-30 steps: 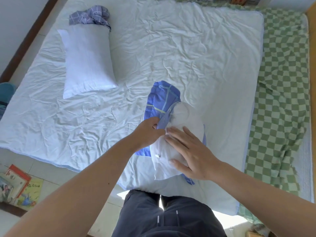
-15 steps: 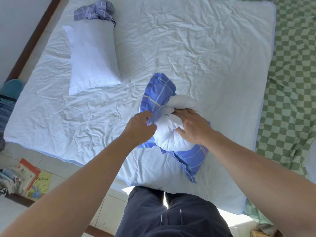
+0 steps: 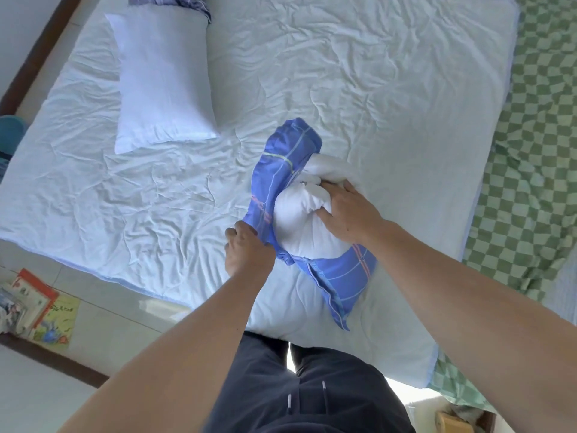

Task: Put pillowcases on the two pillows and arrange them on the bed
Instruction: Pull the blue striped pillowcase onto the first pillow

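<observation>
The left hand (image 3: 248,248) is pinching the open edge of the blue pillowcase (image 3: 282,164), fingers curled tight round the hem, while the right hand (image 3: 346,210) is gripping the bunched white pillow (image 3: 299,226), fingers digging into the stuffing. All of this is happening near the bed's (image 3: 390,89) six o'clock edge, a little right of centre. The pillow is sitting only partly inside. To my eye, the right hand should be driving a corner deep toward twelve o'clock while the left is drawing the hem back toward six, keeping the opening wide. The second pillow (image 3: 162,79) is lying bare at ten o'clock, a checked case (image 3: 175,0) bunched at its far end
</observation>
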